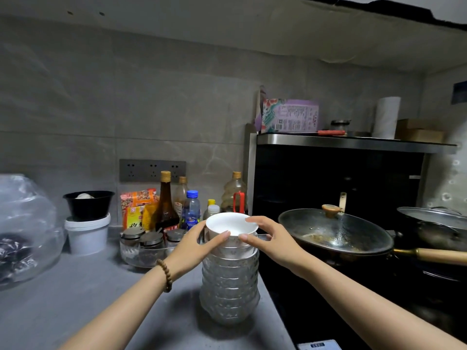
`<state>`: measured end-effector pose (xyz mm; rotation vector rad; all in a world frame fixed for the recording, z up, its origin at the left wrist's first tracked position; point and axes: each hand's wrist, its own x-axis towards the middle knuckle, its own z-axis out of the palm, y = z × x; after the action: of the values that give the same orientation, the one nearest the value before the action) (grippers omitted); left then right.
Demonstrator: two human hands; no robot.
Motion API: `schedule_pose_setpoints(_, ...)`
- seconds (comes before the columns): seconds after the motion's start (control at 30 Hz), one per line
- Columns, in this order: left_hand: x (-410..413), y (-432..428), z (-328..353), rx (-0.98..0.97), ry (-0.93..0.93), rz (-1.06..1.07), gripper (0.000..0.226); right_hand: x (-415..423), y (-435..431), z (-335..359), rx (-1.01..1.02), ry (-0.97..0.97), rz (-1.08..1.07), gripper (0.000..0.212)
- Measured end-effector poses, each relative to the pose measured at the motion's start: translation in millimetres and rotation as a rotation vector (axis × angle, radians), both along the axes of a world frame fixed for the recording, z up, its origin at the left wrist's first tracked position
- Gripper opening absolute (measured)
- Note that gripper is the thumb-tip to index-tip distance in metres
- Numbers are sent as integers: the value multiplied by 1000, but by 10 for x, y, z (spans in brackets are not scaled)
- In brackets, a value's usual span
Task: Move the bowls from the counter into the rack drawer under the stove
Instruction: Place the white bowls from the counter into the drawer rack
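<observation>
One white bowl [231,223] tops a tall stack of glass bowls [230,286]. The stack stands on the grey counter [88,299] at its right end, just beside the black stove [316,299].

My left hand [194,242] and right hand [269,238] clasp the white bowl from opposite sides. Thumbs lie on the near wall under the rim, fingers curl round the far side.

Judgement: the two-sided hold keeps the bowl level and steadies the narrow column below (glass on glass slides easily). Whether the top bowl alone or several will come up, I cannot tell. The rack drawer under the stove is not in view, and no bowl has left the counter yet.

Behind the stack are lidded seasoning jars [151,241], then a row of bottles [165,203]. Further left is a white tub [87,233].

A lidded wok [336,233] sits on the stove, near the stack.

Grey tiled wall [126,109] with a socket strip [153,170]. Light is dim.
</observation>
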<state>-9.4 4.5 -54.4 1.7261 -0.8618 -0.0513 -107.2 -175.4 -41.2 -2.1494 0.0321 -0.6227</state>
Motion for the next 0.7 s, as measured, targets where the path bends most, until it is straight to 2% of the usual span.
schedule_pose_setpoints(0.23,-212,-64,301,-187,-47,-46,58,-182,23,258,113,-167,13,27)
schedule_pose_setpoints(0.37,-412,-198,417,-246,-51,-122,66,-413,-26,389,293,-249,38,18)
schedule_pose_setpoints(0.5,-745,-403,439,-327,13,-218,65,-767,-173,421,337,-251,6,36)
schedule_pose_setpoints(0.6,-1002,-623,382,-379,86,-286,61,-1127,-295,366,374,-216,-39,30)
schedule_pose_setpoints(0.7,-1258,-877,267,-351,163,-378,64,-1516,-506,251,334,-194,-95,52)
